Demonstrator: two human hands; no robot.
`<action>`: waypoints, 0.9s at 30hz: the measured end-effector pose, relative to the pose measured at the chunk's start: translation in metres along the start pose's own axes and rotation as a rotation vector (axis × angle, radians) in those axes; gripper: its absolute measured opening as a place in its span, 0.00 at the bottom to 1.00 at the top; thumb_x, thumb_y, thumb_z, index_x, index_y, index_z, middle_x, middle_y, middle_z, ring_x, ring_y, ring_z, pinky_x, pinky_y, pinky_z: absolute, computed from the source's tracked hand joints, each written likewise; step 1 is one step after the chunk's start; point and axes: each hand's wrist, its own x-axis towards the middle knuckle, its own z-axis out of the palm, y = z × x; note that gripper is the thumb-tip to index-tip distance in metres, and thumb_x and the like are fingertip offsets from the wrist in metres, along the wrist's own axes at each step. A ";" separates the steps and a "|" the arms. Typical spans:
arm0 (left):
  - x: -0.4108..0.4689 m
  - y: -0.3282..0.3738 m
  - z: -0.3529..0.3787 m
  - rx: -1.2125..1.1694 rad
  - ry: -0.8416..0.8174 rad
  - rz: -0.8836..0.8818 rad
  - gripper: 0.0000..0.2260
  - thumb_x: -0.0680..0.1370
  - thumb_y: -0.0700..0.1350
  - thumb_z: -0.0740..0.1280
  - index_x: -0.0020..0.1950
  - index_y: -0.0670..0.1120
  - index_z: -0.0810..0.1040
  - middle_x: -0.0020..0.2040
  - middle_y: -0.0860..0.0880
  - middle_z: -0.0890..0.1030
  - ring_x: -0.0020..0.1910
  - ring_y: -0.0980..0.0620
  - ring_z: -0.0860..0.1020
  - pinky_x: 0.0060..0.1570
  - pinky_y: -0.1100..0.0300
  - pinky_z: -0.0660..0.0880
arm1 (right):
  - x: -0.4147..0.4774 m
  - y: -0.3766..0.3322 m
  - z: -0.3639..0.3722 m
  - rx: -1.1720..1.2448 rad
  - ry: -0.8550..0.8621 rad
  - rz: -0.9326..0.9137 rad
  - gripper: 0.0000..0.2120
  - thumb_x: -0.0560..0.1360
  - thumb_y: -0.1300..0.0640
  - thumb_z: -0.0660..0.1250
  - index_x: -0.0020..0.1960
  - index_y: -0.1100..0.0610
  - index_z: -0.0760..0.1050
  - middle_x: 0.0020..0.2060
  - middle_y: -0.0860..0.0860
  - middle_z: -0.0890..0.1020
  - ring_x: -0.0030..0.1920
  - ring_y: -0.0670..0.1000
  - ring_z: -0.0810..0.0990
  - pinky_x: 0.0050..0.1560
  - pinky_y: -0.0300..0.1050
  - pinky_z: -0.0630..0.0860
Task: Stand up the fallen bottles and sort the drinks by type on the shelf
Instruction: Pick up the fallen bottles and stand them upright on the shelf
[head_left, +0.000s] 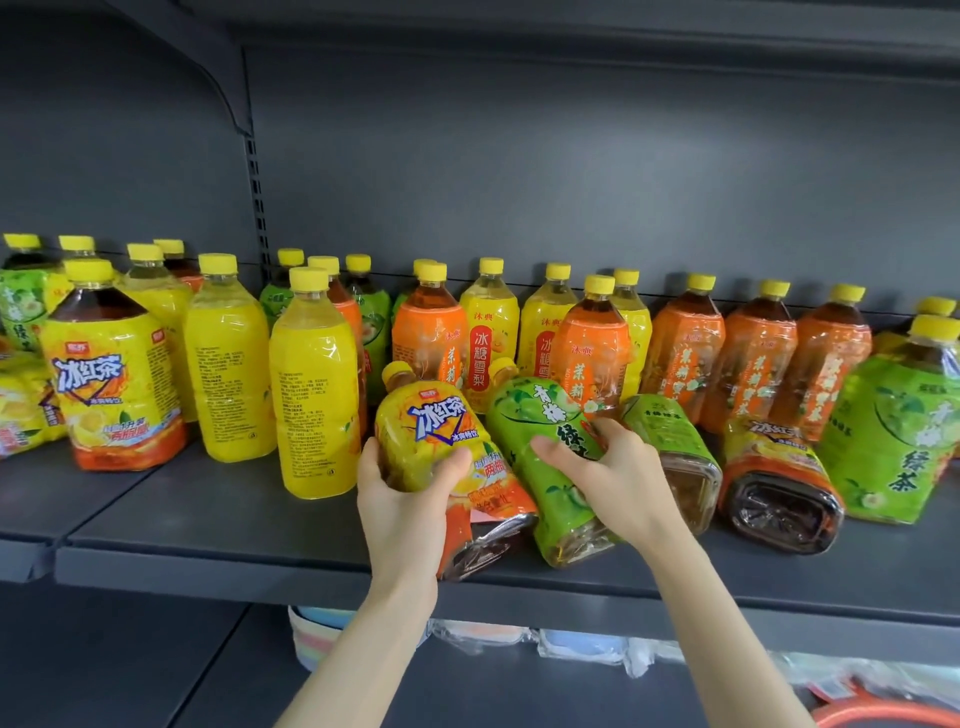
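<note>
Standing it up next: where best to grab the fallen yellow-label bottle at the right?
Probably its wide body near the base, from above at the front: the fallen yellow-label bottle lies base toward the shelf edge, neck hidden among standing orange bottles.

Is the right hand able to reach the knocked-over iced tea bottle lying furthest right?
Probably yes, once it lets go. The right hand grips a fallen green tea bottle now. The far-right iced tea bottle lies near the shelf front with nothing before it; one more fallen green bottle lies between.
</note>
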 end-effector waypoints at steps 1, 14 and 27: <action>-0.002 0.000 0.000 0.012 -0.018 0.039 0.35 0.65 0.48 0.78 0.69 0.53 0.68 0.58 0.53 0.79 0.54 0.53 0.79 0.48 0.52 0.80 | -0.003 0.001 -0.001 0.021 0.021 -0.013 0.50 0.64 0.27 0.65 0.73 0.61 0.63 0.39 0.50 0.83 0.40 0.51 0.82 0.50 0.54 0.79; 0.020 0.007 -0.006 0.252 -0.297 0.372 0.41 0.62 0.56 0.79 0.67 0.66 0.59 0.68 0.54 0.70 0.63 0.57 0.73 0.53 0.61 0.78 | -0.016 0.013 0.024 0.329 0.258 -0.087 0.47 0.63 0.29 0.69 0.73 0.53 0.61 0.56 0.46 0.80 0.54 0.50 0.80 0.58 0.54 0.77; 0.039 0.002 -0.019 0.394 -0.430 0.485 0.41 0.64 0.49 0.76 0.69 0.64 0.56 0.69 0.59 0.67 0.66 0.66 0.67 0.55 0.75 0.69 | -0.006 0.019 0.043 0.382 0.183 -0.160 0.45 0.68 0.47 0.72 0.74 0.61 0.50 0.66 0.51 0.66 0.66 0.48 0.68 0.60 0.30 0.67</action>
